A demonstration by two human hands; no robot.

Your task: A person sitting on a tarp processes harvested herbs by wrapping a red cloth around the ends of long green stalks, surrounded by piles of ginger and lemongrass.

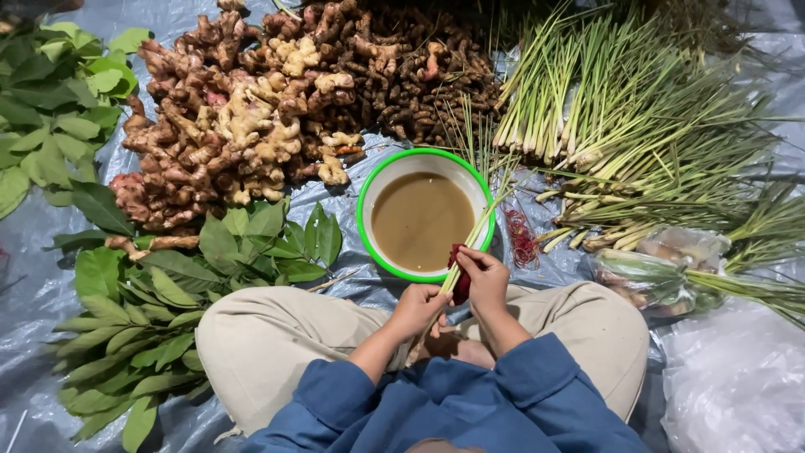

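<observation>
Grey plastic sheet (33,277) covers the floor; person sits cross-legged on it, beige trousers, blue sleeves.

Hands: left hand (417,309) closed around the lower end of a thin bundle of lemongrass stalks (476,231). Right hand (484,281) pinches a dark red band (460,275) against the same stalks, just above the left hand. Stalks slant up and right, across the rim of a white bowl (379,180) with a green edge, which holds murky brown liquid.

Packages: two clear plastic bags (662,268) of produce lie right of the knee, partly under loose lemongrass (637,126) (contents pale and greenish, hard to make out). A crumpled white plastic bag (738,386) sits at the lower right, cut off by the frame. No labels legible.

Around: small heap of red rubber bands (522,237) just right of the bowl. Ginger pile (226,126) above left of the bowl, darker, thinner roots (419,75) beside it. Green leaves (168,310) by the left knee and more at the upper left corner.

Hidden: whether the band is already wound round the stalks cannot be told; fingers cover it.
</observation>
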